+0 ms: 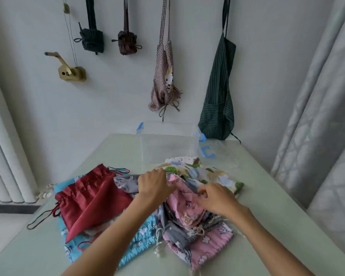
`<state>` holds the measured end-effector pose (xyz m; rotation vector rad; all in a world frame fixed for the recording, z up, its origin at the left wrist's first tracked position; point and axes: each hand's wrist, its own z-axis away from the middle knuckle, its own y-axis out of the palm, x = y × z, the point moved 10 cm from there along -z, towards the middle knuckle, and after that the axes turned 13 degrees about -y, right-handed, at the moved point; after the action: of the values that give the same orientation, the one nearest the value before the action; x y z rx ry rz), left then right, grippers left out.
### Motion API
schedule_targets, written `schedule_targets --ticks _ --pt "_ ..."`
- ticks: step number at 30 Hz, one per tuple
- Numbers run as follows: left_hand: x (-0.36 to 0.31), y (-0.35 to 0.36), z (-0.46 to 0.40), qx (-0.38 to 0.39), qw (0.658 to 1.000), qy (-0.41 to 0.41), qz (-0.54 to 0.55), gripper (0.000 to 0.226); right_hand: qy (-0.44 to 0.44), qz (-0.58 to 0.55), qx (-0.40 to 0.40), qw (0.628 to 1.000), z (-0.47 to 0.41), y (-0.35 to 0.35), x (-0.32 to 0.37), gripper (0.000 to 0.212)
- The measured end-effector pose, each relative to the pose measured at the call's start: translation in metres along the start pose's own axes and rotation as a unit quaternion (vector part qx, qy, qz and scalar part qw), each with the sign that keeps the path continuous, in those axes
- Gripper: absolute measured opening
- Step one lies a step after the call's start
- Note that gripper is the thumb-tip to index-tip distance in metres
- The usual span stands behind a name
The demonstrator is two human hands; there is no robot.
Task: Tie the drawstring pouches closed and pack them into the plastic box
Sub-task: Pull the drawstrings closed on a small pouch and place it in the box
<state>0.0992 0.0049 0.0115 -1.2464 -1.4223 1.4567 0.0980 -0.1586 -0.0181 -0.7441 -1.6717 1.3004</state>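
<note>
- The table (277, 206) carries a heap of pouches at its centre, with the clear plastic box (167, 144) standing empty-looking at twelve o'clock from the heap, its lid (217, 150) just beside it at one o'clock.
- The pile (127, 226) overlaps heavily: a red pouch (92, 198) at nine o'clock, a leaf-print pouch (207, 172) at one o'clock, blue and grey ones underneath.
- The pink pouch (183, 198) lies on top, between both hands.
- The left hand (154, 183) curls its fingers on the cloth at the pink pouch's upper edge; the right hand (215, 198) pinches its fabric at three o'clock.
- Judged best: lift this pouch free first, find both cord ends, then pull evenly before knotting.
- Loose cords (159, 242) from neighbouring pouches could snag.
- Aprons (217, 96) hang on the wall behind, out of the way.
</note>
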Motion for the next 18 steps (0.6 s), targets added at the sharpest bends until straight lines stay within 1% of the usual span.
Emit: schedule_targets --ticks 3,4,6,7,10,13,14,15,16,17,18 --pt "0.001 0.005 -0.003 -0.010 1.000 0.003 -0.014 0.026 0.003 0.041 -0.035 0.999 0.007 0.001 -0.003 0.035" --pt "0.001 0.005 -0.006 -0.015 1.000 0.002 -0.018 0.022 -0.001 0.053 -0.042 0.998 0.008 0.003 -0.003 0.036" --pt "-0.005 0.001 -0.013 -0.022 0.999 0.026 -0.002 0.023 -0.020 0.049 -0.067 0.996 0.004 0.001 -0.002 0.027" --pt "-0.007 -0.007 -0.017 -0.037 0.998 0.035 0.025 0.025 -0.027 0.029 -0.084 0.996 0.002 -0.003 -0.003 0.020" --pt "-0.003 -0.034 -0.040 -0.080 0.984 0.032 0.155 0.022 -0.041 -0.055 -0.140 0.988 -0.005 -0.014 -0.010 0.009" --pt "0.008 -0.043 -0.072 -0.100 0.952 0.022 0.289 0.017 -0.052 -0.124 -0.220 0.966 -0.010 -0.026 -0.016 0.008" --pt "0.012 -0.042 -0.078 -0.103 0.945 0.012 0.310 0.020 -0.055 -0.135 -0.246 0.958 -0.011 -0.029 -0.017 0.006" --pt "0.016 -0.038 -0.081 -0.105 0.946 0.000 0.308 0.029 -0.057 -0.153 -0.262 0.951 -0.012 -0.028 -0.018 0.004" --pt "0.018 -0.034 -0.078 -0.110 0.950 -0.012 0.292 0.038 -0.055 -0.184 -0.265 0.945 -0.014 -0.023 -0.020 0.006" --pt "0.020 -0.032 -0.070 -0.131 0.951 -0.012 0.281 0.043 -0.054 -0.223 -0.260 0.938 -0.016 -0.016 -0.020 0.009" --pt "0.021 -0.036 -0.056 -0.164 0.946 0.003 0.281 0.039 -0.054 -0.255 -0.250 0.932 -0.018 -0.008 -0.019 0.010"
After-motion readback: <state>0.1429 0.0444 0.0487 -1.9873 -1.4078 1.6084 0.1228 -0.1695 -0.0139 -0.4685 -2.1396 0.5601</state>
